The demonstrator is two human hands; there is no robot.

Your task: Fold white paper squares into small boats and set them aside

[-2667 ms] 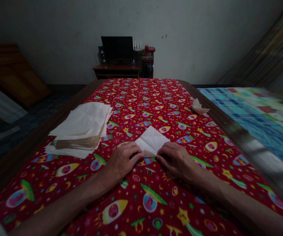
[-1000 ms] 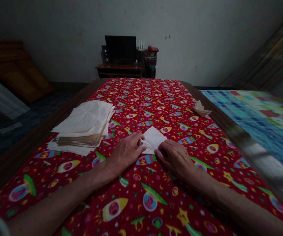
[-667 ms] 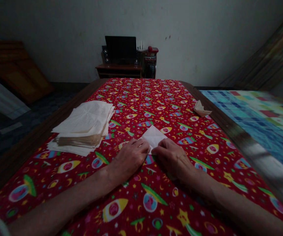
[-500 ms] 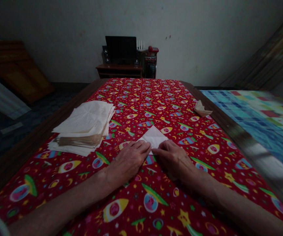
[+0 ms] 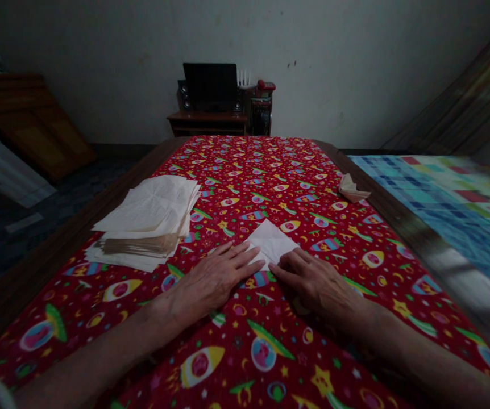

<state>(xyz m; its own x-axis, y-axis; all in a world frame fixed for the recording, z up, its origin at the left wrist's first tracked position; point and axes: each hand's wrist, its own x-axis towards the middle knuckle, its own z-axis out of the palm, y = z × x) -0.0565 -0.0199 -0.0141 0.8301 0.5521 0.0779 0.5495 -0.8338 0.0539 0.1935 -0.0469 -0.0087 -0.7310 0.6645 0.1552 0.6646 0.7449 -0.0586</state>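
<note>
The left hand (image 5: 217,275), grip spread, rests on the paper (image 5: 270,238); the right hand (image 5: 311,279) curls against it, whether pinching is unclear. Stacked sheets (image 5: 149,207) lie near the tabletop's left edge (image 5: 131,175).

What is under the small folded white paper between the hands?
Red rocket-print cloth shows past the folded white paper; what lies directly beneath is hidden, and the left hand partly covers the paper's left side.

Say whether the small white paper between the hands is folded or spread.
Folded, at least partly: the white paper has a pointed top but a flat lower edge, with creases across it.
</note>
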